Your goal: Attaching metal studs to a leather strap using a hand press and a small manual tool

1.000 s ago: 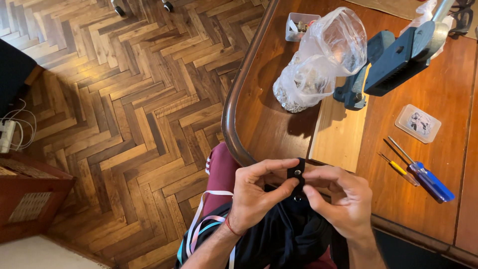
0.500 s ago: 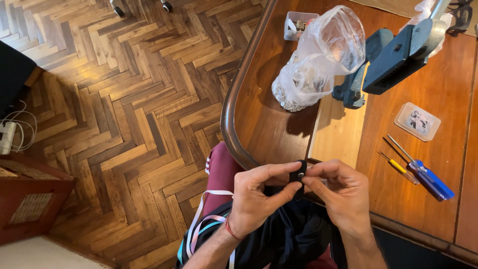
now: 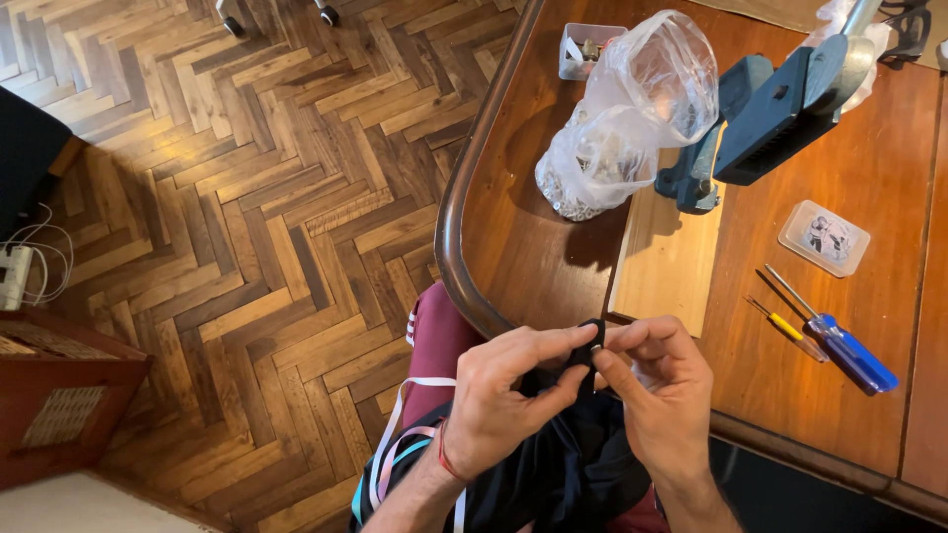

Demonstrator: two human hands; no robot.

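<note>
The person sits at the rounded corner of a dark wooden table [image 3: 513,247], and both hands meet just below that table's curved edge, over the lap. The left hand [image 3: 504,405] has thumb and forefinger pinched shut on a fold of black fabric [image 3: 583,350], the little bunched tip of cloth poking up between the fingertips. The right hand [image 3: 662,395] comes in from the other side, its thumb and forefinger also closed tight against the same tip, so the two grips touch one another with the cloth caught between them; something small and pale shows at the pinch, too tiny to make out. The rest of the dark garment [image 3: 563,464] hangs down from the fingers and pools on the lap, beneath both wrists, with thin ribbons [image 3: 395,444] in white, pink and blue trailing off it on the side away from the table. Up on the table, well apart from the hands, lies a pale wooden board [image 3: 667,262], and at its far end stands a crumpled clear plastic bag [image 3: 632,118] beside a blue-grey hand press [image 3: 760,118]. Near the table's far edge sits a small clear box [image 3: 583,49]. Further along the table from the right hand lie a blue-handled screwdriver [image 3: 839,345], a smaller yellow-handled screwdriver [image 3: 785,328] just beside it, and a flat clear packet [image 3: 825,237] beyond them.
</note>
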